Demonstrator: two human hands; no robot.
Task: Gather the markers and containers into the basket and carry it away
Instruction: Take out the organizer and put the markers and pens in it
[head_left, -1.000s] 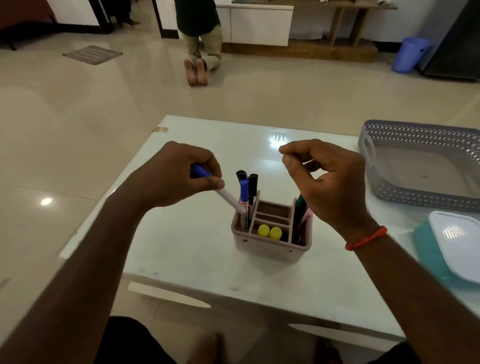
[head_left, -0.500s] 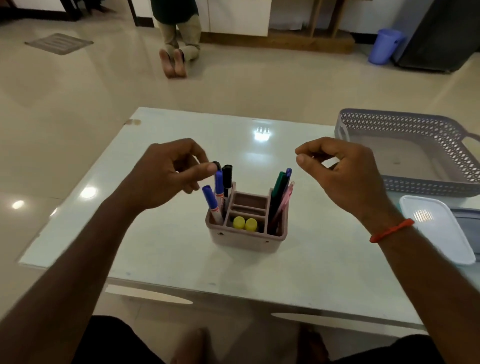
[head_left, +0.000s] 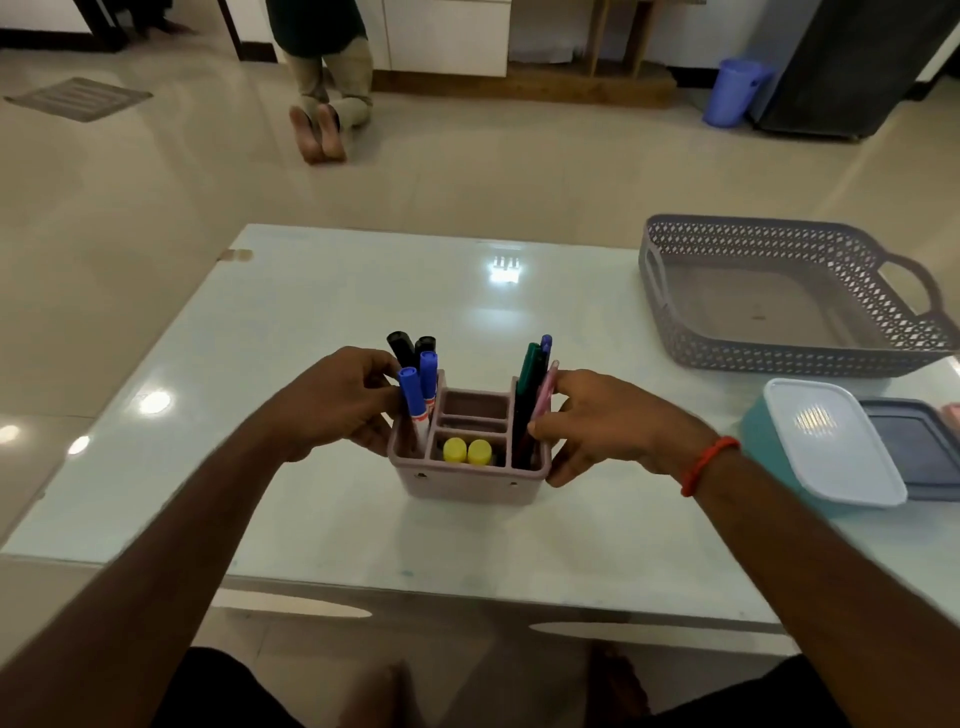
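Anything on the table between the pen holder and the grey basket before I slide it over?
In the head view, only bare tabletop lies between the pen holder and the basket. The lidded containers sit nearer, just off that path.

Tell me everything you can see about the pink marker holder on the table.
The holder is a small box of matte pinkish plastic, upright on the white table, with open compartments. The left one holds blue and black markers, the right one green, blue and pink pens, and the front middle one two yellow caps; the back middle ones look empty. The left hand and right hand press its two sides. The basket stands apart to its right.
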